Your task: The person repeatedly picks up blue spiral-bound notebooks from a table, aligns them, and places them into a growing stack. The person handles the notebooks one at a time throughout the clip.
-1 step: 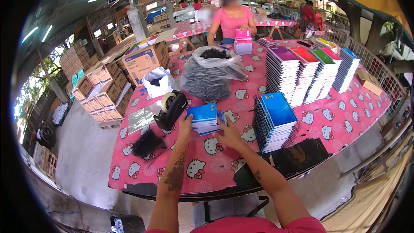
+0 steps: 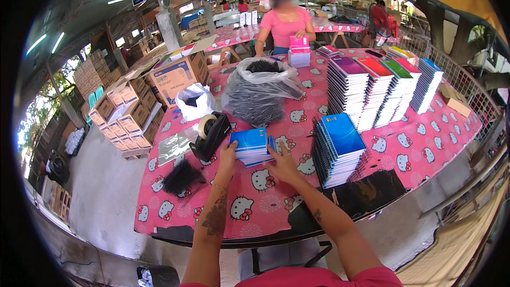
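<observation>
A small stack of blue-covered notebooks (image 2: pixel 249 139) lies on the pink table, between my two hands. My left hand (image 2: pixel 227 154) grips its left edge, thumb on the near side. On the right edge, my right hand (image 2: pixel 282 163) has its fingers around the notebooks, some of which stick out on that side. A taller stack of blue spiral notebooks (image 2: pixel 342 138) stands right of my right hand. Next to my left hand are a black tape dispenser (image 2: pixel 211 141) and a bundle of black binding coils (image 2: pixel 183 178).
A clear plastic bag of black coils (image 2: pixel 255 98) and a small white bag (image 2: pixel 194 103) stand beyond. Several tall notebook stacks (image 2: pixel 348 87) line the right. Across the table a co-worker (image 2: pixel 287 21) handles pink-covered pads (image 2: pixel 299 48). Cartons (image 2: pixel 180 77) stand at left.
My hands and the notebooks show no visible movement. At the far table behind the co-worker, white upright stacks show where there was a pale blur.
</observation>
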Action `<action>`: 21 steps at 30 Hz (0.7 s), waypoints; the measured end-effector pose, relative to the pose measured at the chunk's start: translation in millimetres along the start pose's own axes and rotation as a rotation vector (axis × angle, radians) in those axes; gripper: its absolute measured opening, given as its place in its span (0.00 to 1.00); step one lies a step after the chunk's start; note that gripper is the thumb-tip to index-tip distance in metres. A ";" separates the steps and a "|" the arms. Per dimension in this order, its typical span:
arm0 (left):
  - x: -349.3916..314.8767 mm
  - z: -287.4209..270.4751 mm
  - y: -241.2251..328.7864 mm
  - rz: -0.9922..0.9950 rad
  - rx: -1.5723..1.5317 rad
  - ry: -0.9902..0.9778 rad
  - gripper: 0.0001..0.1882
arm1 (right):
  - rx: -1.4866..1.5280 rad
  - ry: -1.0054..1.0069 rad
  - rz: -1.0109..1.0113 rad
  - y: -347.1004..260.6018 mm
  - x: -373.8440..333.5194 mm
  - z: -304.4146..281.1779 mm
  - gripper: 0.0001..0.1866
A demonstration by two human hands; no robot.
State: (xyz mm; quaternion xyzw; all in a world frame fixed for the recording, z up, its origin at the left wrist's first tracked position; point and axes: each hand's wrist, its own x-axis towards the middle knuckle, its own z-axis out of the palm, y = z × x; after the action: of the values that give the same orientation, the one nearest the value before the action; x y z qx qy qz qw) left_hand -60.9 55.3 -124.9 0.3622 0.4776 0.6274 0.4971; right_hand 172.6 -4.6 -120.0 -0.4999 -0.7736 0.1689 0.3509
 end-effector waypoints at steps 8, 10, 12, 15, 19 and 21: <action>-15.2 -5.2 37.6 -0.167 0.135 0.003 0.13 | -0.023 0.111 -0.175 12.6 1.3 7.2 0.38; -12.5 -4.2 45.0 -0.171 0.129 -0.017 0.13 | -0.066 0.099 -0.178 14.5 9.1 4.9 0.39; -12.4 -6.6 47.1 -0.172 0.140 -0.036 0.13 | -0.100 0.080 -0.173 13.1 12.0 2.8 0.41; -10.1 -7.4 47.3 -0.193 0.137 -0.048 0.14 | -0.133 0.043 -0.146 8.9 9.0 -1.3 0.43; -5.7 -7.2 43.8 -0.179 0.164 -0.034 0.14 | -0.172 -0.003 -0.119 4.9 6.8 -8.4 0.44; 10.0 -34.3 31.0 -0.065 0.226 -0.023 0.15 | -0.175 -0.010 -0.141 -3.1 7.8 -4.8 0.44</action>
State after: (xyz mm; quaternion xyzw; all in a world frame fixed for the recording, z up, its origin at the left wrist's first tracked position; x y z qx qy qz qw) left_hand -103.8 55.3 -105.1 0.4077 0.5510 0.5487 0.4786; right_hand 172.0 0.5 -111.8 -0.4721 -0.8205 0.0780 0.3128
